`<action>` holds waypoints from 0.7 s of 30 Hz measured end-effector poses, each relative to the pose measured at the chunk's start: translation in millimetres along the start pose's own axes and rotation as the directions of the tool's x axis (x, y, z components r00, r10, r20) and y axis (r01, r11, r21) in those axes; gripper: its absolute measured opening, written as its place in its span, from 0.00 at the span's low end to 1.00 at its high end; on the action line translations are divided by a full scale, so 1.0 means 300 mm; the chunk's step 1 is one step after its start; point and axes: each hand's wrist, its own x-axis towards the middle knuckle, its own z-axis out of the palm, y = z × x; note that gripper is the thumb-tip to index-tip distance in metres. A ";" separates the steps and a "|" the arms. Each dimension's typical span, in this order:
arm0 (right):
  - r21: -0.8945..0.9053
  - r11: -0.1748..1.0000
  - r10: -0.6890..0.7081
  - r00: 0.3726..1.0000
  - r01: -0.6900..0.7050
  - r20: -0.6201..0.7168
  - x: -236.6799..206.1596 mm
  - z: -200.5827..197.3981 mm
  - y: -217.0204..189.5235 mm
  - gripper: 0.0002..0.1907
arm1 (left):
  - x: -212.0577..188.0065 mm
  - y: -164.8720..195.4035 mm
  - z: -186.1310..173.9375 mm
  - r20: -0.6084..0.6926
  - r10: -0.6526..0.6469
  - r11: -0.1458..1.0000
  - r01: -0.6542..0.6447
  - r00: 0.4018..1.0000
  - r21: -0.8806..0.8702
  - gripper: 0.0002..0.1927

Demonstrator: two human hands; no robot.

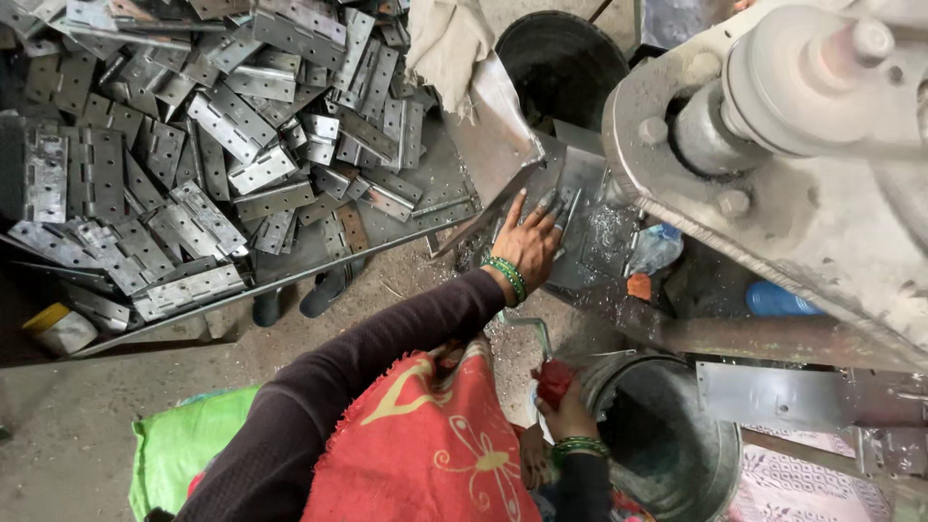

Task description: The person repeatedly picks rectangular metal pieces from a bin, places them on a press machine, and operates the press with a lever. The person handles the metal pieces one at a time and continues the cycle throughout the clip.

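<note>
Workshop floor, gritty and strewn with metal shavings, surrounds the press (802, 164), which serves as the landmark at upper right. Left of the press, a tray (290, 266) carries a large heap of punched steel hinges (193, 164); judging by its size, most of the stock is unprocessed. Below the press, a steel bucket (667, 445) stands open, and I cannot tell how many pieces it holds, so the finished share is uncertain. Beside the bucket, toward the right edge, a flat plate (773, 396) lies on a patterned cloth. My left hand (530, 242) reaches forward at the foot of the press, arm extended in a dark sleeve, fingers spread and pressed flat on a hinge (580, 208) lying on the press bed; it is not clenched. My right hand (565, 406) rests low by the bucket rim, closed around a red cloth (554, 380), wrist bent inward toward my lap.
</note>
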 end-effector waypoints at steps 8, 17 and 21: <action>-0.156 0.974 0.157 0.985 -0.166 -0.065 -0.060 -0.099 -0.074 0.48 | 0.092 -0.007 -0.041 0.107 -0.037 0.998 0.032 0.994 0.051 0.25; 0.008 0.994 0.113 0.989 -0.113 -0.099 0.030 0.121 0.031 0.49 | 0.074 -0.025 -0.053 0.150 -0.034 0.999 0.040 0.988 -0.033 0.23; -0.137 0.989 0.049 0.996 -0.058 -0.069 -0.015 -0.078 0.001 0.44 | 0.129 -0.043 0.011 0.025 -0.007 1.000 0.007 1.000 0.007 0.24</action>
